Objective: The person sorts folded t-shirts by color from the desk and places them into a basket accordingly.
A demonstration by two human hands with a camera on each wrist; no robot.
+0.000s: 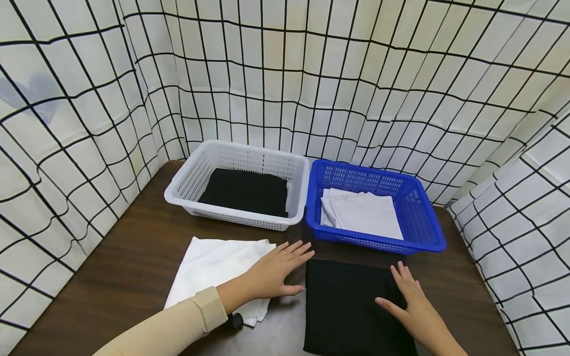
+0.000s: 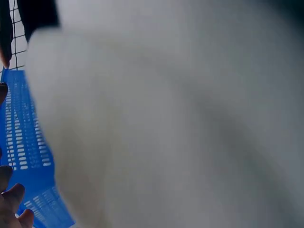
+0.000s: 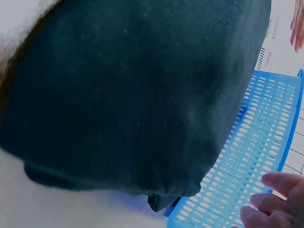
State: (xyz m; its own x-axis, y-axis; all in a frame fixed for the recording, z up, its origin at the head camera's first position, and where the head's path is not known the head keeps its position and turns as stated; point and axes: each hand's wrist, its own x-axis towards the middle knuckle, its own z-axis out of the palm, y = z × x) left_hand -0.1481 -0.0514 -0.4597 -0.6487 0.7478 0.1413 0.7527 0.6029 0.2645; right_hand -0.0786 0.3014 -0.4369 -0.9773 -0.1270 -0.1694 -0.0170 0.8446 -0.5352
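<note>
A folded black cloth (image 1: 347, 306) lies flat in front of the blue basket. My right hand (image 1: 416, 309) is over its right edge, fingers extended and thumb apart; whether it touches the cloth I cannot tell. My left hand (image 1: 278, 272) is spread between the black cloth and a folded white cloth (image 1: 213, 262), overlapping the white one's right side in the head view. Neither hand holds anything. In the right wrist view the black cloth (image 3: 133, 104) fills the middle, with fingertips (image 3: 273, 199) at lower right. A blurred pale surface covers most of the left wrist view.
Behind the cloths stand a white basket (image 1: 236, 220) holding black cloth (image 1: 245, 190) and, on its right, a blue basket (image 1: 420, 212) holding white cloth (image 1: 365, 212). White grid-patterned curtains (image 1: 276, 74) enclose the brown table (image 1: 111, 277). A small black object (image 1: 234, 322) sits under the left wrist.
</note>
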